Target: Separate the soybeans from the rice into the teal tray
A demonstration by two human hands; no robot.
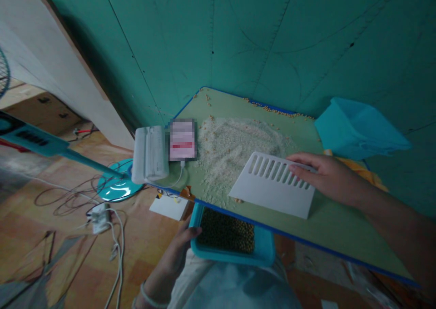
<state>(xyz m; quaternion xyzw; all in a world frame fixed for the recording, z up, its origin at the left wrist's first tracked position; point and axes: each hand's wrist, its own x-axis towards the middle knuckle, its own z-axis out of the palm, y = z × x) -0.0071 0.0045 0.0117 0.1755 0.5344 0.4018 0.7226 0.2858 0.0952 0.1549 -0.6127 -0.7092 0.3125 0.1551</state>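
Note:
My right hand [325,175] is closed on the upper right edge of a white slotted scraper [269,195], thumb over the slots. The scraper leans over the front part of the green tabletop [340,227]. Left of and behind it spreads a layer of pale grain like rice [231,141], with a few tan beans scattered through it. Below the table's front edge, my left hand [182,241] grips the left end of a turquoise tray [235,256]. Dark green beans and tan beans lie inside the tray. Its far side is partly under the table edge.
A turquoise bin [357,127] stands at the back right beside an orange cloth [363,172]. At the left are a plugged-in phone [183,141], a white device [151,154] and a standing fan [85,159]. Cables and a power strip [101,218] lie on the floor.

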